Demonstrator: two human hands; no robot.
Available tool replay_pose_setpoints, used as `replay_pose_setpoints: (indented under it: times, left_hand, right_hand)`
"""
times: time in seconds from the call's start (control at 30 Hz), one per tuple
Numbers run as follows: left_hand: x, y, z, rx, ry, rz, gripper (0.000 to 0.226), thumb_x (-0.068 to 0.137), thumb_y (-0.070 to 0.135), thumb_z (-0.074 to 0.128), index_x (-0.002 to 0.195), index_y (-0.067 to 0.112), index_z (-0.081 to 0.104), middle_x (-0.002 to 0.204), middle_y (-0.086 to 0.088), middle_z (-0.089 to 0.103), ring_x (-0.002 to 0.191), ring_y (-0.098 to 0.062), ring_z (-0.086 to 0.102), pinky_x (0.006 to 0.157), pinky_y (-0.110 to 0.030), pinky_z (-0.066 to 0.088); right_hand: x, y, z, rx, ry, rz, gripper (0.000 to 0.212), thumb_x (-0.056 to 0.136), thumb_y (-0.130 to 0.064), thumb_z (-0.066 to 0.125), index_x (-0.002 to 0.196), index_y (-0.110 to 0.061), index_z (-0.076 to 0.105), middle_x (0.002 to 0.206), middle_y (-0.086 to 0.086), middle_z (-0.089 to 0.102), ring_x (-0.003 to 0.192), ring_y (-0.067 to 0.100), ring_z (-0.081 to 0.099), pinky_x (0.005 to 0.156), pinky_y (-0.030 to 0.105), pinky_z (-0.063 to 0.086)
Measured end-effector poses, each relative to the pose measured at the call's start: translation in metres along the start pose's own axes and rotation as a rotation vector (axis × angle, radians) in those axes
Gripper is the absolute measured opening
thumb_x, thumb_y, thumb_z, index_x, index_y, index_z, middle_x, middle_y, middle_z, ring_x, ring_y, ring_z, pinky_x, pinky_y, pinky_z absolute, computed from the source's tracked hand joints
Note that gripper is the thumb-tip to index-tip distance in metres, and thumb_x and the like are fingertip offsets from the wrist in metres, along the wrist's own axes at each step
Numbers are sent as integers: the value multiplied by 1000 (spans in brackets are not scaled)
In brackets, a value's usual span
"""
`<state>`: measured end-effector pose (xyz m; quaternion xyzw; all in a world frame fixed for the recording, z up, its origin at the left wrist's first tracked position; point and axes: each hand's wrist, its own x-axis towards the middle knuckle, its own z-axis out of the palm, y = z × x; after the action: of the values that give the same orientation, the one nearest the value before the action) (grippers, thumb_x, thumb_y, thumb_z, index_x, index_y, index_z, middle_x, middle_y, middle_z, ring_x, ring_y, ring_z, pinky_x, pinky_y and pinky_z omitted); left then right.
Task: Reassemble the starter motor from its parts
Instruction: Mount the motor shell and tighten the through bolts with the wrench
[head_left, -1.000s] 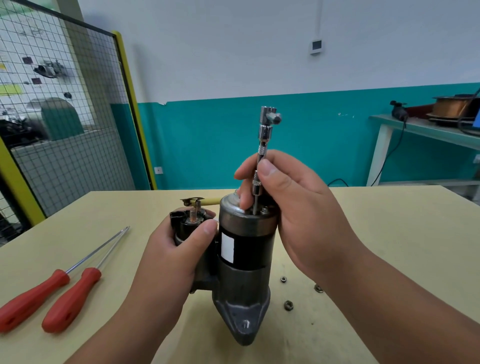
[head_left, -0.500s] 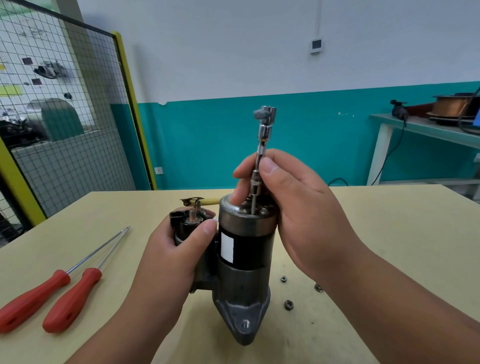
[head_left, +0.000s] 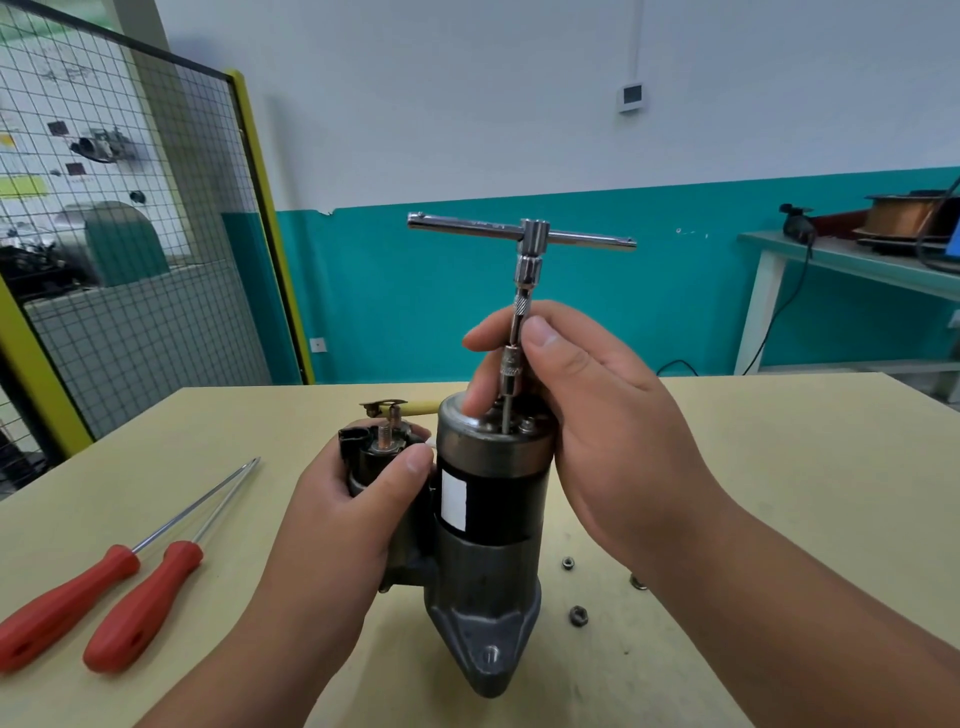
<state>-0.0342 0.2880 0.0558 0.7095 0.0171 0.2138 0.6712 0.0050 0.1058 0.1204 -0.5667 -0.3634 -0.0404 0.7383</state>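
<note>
Left hand (head_left: 363, 506) clasps starter motor (head_left: 491, 561) — right hand (head_left: 602, 421) grip pinches upright T-handle driver (head_left: 531, 244).

I see a glossy chromed-metal T-handle driver (head_left: 531, 235), a dull grey cast-metal starter motor (head_left: 485, 582), and smooth red plastic screwdriver handles (head_left: 141, 607).

Bright, even, diffuse light fills the scene, with no lamp in view. The starter motor (head_left: 488, 519) throws only a soft, faint shadow on the pale worktop (head_left: 779, 467) just around its base. Above the motor, the chrome bar of the T-handle wrench (head_left: 529, 270) carries thin white glints. Motor and wrench are sharp, without motion blur. Left of the motor the mesh fence (head_left: 130, 338) bows and leans from wide-angle distortion. Below the motor the forearms (head_left: 779, 618) stretch broad toward the frame edge.
</note>
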Motion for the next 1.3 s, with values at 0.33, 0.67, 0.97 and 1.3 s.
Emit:
replay_pose_setpoints:
  times: [0.33, 0.67, 0.97, 1.3]
  left_hand:
    - [-1, 0, 0, -14, -4, -2, 45, 59, 72, 73, 100, 53, 76, 99, 10, 81, 91, -14, 80, 59, -40, 66]
    - [0, 0, 0, 6, 14, 10, 46, 61, 73, 71, 103, 53, 75, 98, 9, 81, 90, -20, 80, 58, -37, 64]
    - [-2, 2, 0, -10, 11, 1, 47, 60, 71, 73, 101, 49, 76, 97, 7, 81, 88, -16, 80, 55, -32, 62]
    - [-1, 3, 1, -3, 8, 0, 48, 59, 71, 71, 101, 50, 76, 96, 8, 82, 88, -12, 79, 54, -27, 61]
  right_hand:
    - [0, -2, 3, -32, 10, -25, 19, 96, -44, 55, 91, -34, 71, 81, 4, 71, 81, 23, 64, 87, 53, 52]
    - [1, 1, 1, 34, 15, -1, 26, 102, -38, 49, 93, -30, 72, 82, 9, 72, 80, 21, 66, 84, 45, 52]
    - [0, -1, 1, -14, 0, -19, 20, 96, -44, 56, 90, -33, 71, 81, 4, 71, 81, 21, 64, 86, 49, 53]
    - [-1, 0, -1, -18, 5, 12, 31, 104, -36, 45, 100, -30, 76, 84, 6, 72, 83, 22, 66, 85, 47, 52]
